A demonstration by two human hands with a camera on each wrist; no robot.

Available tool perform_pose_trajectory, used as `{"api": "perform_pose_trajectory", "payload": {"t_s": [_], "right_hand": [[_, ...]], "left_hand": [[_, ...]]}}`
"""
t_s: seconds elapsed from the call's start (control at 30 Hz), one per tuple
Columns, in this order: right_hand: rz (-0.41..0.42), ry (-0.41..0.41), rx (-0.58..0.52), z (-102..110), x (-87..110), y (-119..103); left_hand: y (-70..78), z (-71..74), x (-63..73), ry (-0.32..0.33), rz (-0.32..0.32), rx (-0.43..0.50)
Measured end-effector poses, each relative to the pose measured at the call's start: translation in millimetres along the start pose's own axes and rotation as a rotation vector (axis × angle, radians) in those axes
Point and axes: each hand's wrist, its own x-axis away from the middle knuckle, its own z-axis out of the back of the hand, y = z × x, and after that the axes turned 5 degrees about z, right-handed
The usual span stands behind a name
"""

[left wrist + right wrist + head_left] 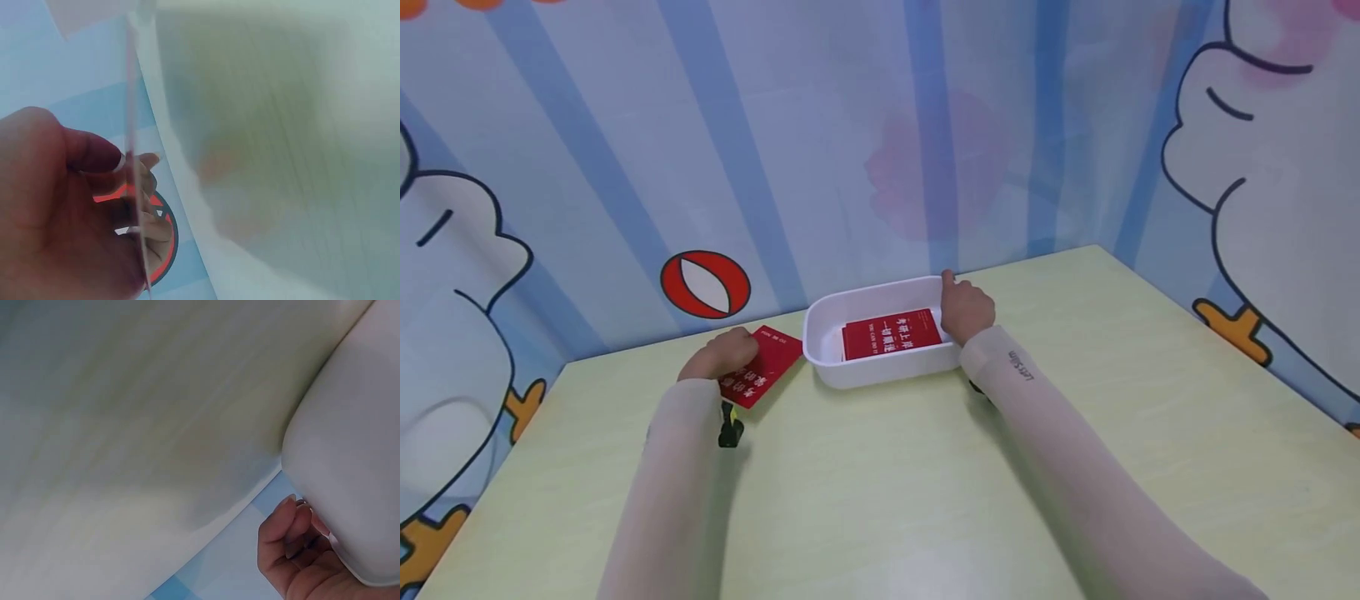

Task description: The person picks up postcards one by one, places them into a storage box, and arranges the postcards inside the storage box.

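My left hand (pixel 721 352) pinches a red card (pixel 767 362) with white lettering, left of a white plastic tub (pixel 887 371). In the left wrist view the card (pixel 132 94) appears edge-on, thumb on one side and fingers on the other. My right hand (pixel 967 310) grips the tub's right end at its rim. The right wrist view shows curled fingers of that hand (pixel 300 550) against the tub's outer wall (pixel 350 437). Inside the tub lie red cards (pixel 891 335) with white lettering, the top one facing up.
A pale wood-grain table (pixel 865 492) carries the tub near its back edge. Directly behind stands a blue-striped cloth backdrop (pixel 820 150) with cartoon figures and a red ball print (pixel 705 284). A small black device (pixel 730 429) hangs below the left wrist.
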Motion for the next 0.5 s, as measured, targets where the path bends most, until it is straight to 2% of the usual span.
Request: {"api": "perform_pose_trajectory", "payload": {"t_s": [0.13, 0.23, 0.37, 0.5], "right_hand": [[0.005, 0.009, 0.008, -1.3, -1.0, 0.5], [0.002, 0.009, 0.015, -2.5, -1.4, 0.8], [0.004, 0.009, 0.012, -3.2, -1.6, 0.6], [0.003, 0.011, 0.017, -2.7, -1.3, 0.3]], "left_hand": [[-1.4, 1.5, -1.6, 0.034, -0.023, 0.035], [0.2, 1.1, -2.5, 0.078, -0.017, 0.125], [2.3, 0.7, -3.8, 0.154, -0.044, 0.239], [3.2, 1.6, -3.7, 0.231, -0.078, 0.299]]}}
